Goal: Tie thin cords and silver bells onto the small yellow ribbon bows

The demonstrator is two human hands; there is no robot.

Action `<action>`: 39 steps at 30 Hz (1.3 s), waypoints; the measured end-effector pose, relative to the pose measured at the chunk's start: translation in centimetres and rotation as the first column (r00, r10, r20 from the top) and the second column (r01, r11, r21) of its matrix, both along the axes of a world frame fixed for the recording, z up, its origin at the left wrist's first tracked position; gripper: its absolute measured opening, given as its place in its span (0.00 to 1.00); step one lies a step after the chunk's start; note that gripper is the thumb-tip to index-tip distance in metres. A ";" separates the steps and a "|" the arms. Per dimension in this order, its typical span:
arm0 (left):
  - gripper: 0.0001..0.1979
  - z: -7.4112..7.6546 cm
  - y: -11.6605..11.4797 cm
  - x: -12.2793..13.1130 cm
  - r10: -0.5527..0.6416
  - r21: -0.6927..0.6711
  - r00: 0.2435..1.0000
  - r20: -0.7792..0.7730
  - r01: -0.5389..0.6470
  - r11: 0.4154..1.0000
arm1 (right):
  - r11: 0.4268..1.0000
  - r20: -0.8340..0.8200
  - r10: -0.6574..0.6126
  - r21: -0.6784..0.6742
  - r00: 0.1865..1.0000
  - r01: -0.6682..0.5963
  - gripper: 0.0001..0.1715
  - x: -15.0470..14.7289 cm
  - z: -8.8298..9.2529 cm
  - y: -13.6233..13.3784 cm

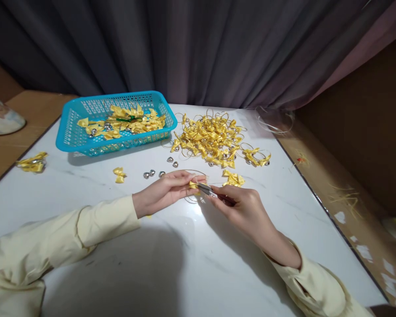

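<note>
My left hand (166, 190) pinches a yellow ribbon bow (193, 185) between thumb and fingers, above the middle of the table. A thin gold-coloured ring (193, 201) loops around behind and below the fingertips. In my right hand (242, 207) are small snips (205, 189), gripped in the closed fingers. Their grey metal blades point left and meet the bow; whether they are closed on thread is too small to tell. Beside the left hand lie silver heart-shaped bells (149, 175) and a loose yellow bow (119, 175). Another yellow bow (233, 178) rests just beyond the right hand.
A blue perforated basket (119, 147) with bows and bells stands at the back left. Right of it is a pile of bows on rings (211, 136). More ribbon (33, 163) lies at the left edge. A dark curtain (171, 48) hangs behind the white table (145, 264).
</note>
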State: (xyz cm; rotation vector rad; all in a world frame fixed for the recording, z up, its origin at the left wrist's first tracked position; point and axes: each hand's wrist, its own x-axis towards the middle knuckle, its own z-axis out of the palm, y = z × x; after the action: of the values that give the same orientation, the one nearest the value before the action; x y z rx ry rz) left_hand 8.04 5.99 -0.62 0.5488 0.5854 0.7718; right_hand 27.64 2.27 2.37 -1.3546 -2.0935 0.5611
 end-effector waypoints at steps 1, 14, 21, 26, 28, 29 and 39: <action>0.04 0.0 0.0 0.0 -0.001 -0.003 1.000 -0.004 0.001 1.000 | 1.000 -0.001 -0.002 0.006 1.000 0.002 0.08 0.0 0.0 0.0; 0.06 0.0 -0.1 0.0 -0.033 0.022 0.999 0.029 0.033 0.999 | 1.000 0.014 -0.016 0.016 1.000 0.016 0.10 -0.6 -0.5 -0.4; 0.06 -0.1 -0.1 -0.2 -0.058 0.034 0.998 0.018 0.057 0.998 | 0.999 0.008 -0.041 0.036 0.999 0.040 0.12 -1.2 -0.7 -0.6; 0.07 0.0 -0.1 -0.2 -0.067 0.049 0.998 0.021 0.066 0.997 | 0.990 0.030 -0.035 0.140 0.999 0.031 0.11 -1.6 -1.0 -0.8; 0.07 0.1 -0.1 -0.1 -0.066 0.050 0.998 0.016 0.065 0.997 | 0.983 0.043 -0.030 0.180 0.999 0.021 0.11 -1.7 -1.2 -0.8; 0.07 0.2 -0.1 -0.1 -0.064 0.049 0.998 0.011 0.064 0.997 | 0.981 0.051 -0.028 0.193 0.998 0.017 0.11 -1.7 -1.3 -0.8; 0.07 -0.1 0.0 -0.1 -0.081 0.066 0.997 -0.010 0.082 0.994 | 0.981 0.089 0.000 0.195 0.996 -0.017 0.13 -1.5 -1.5 -0.8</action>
State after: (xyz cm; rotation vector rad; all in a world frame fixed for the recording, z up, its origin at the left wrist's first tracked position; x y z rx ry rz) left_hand 7.90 5.95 -0.74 0.6328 0.5421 0.7139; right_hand 26.11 1.50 0.86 -1.2792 -2.1626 0.2941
